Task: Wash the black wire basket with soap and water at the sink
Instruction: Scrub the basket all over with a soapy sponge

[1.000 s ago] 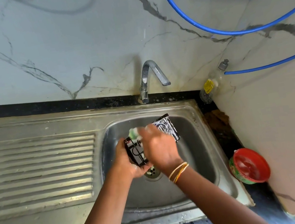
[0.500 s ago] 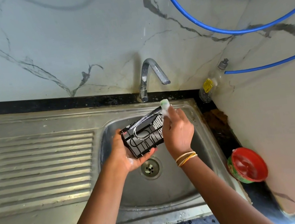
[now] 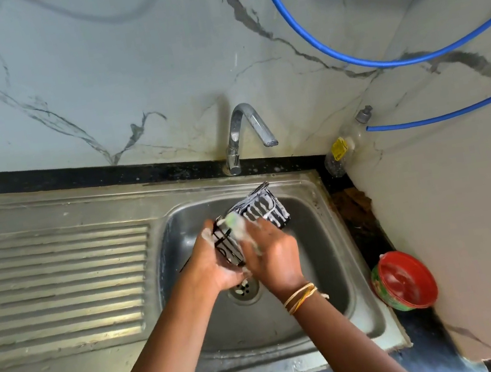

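Over sink: black wire basket long axis diagonal.

A home kitchen: steel sink with ribbed drainboard, tap, marbled wall tiles, dish-soap bottle.

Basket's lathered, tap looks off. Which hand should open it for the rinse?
Right, probably. The left hand grips the black wire basket from below, carrying it. The right hand only holds the scrubber, and the tap stands just beyond it.
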